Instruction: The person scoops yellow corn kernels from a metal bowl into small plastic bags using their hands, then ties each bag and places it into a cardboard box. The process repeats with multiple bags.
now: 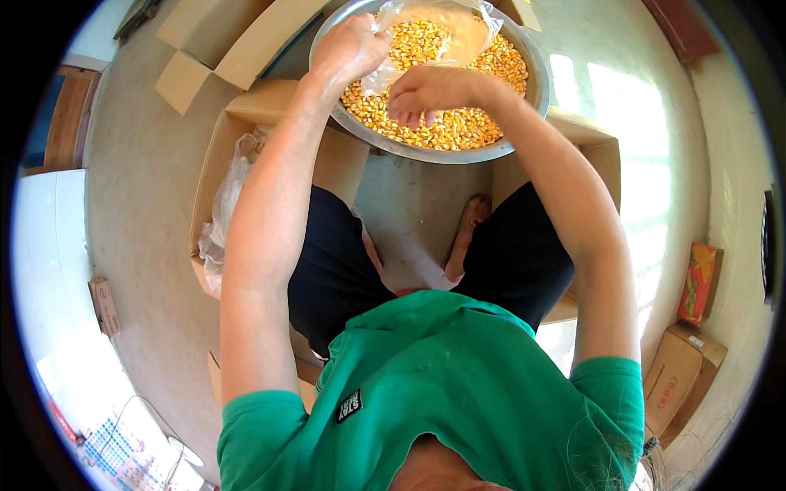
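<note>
A wide metal basin (536, 110) full of loose yellow corn kernels (463, 131) stands in front of my legs at the top of the view. A clear plastic bag (468, 39) lies in the basin, with kernels showing at its opening. At the bag's left edge my left hand (352, 47) is closed on the plastic, above the basin's left rim. My right hand (432, 90) hovers over the kernels near the bag's front edge. Its fingers curl downward, and whatever they hold, if anything, is hidden under the palm.
Open cardboard boxes flank my legs; crumpled clear plastic (233, 196) hangs in the left box (205, 176). Another open carton (266, 41) sits at the far left. Along the right wall are a red box (698, 282) and a brown carton (673, 380).
</note>
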{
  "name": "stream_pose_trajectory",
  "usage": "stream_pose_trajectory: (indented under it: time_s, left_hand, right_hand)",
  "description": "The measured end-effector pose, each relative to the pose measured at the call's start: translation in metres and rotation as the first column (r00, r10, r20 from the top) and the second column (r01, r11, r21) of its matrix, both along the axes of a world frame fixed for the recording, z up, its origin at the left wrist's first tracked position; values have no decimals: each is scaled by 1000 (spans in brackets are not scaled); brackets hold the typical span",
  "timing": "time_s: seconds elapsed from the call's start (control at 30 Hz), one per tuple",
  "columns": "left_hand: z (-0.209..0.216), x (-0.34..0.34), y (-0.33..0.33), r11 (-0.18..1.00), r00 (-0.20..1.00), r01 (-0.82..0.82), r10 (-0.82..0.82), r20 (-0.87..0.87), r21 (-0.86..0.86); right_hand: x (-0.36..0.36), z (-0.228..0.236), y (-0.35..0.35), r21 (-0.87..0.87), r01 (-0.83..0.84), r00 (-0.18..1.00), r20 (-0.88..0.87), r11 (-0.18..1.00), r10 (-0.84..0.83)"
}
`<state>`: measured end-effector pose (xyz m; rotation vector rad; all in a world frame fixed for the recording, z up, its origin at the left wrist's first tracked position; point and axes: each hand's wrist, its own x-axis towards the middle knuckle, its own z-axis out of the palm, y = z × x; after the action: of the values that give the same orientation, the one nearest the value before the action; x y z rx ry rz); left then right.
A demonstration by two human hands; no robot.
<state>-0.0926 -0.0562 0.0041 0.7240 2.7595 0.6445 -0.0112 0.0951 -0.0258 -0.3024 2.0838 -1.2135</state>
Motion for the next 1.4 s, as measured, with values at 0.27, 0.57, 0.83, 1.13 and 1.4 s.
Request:
stream_pose_trajectory:
  time_s: [0.27, 0.57, 0.83, 1.13, 1.4]
  left_hand:
    - [-6, 0, -3, 1000, 998, 13, -13, -55, -10]
    - [-2, 4, -1, 1000, 999, 19, -19, -33, -4]
    - [-5, 3, 1, 999, 998, 30, -28, -55, 31]
    - [-5, 4, 0, 999, 998, 39, -37, -41, 34]
    - [-6, 3, -2, 999, 998, 27, -26, -55, 28]
  right_hand:
    - [4, -73, -48, 227, 65, 664, -737, 972, 128]
    - [16, -77, -15, 288, -65, 788, -572, 955, 227]
    - [33, -64, 40, 422, -38, 899, -382, 906, 216]
    - [24, -80, 107, 721, 270, 920, -388, 638, 49]
    - [29, -62, 81, 790, 306, 942, -333, 532, -47]
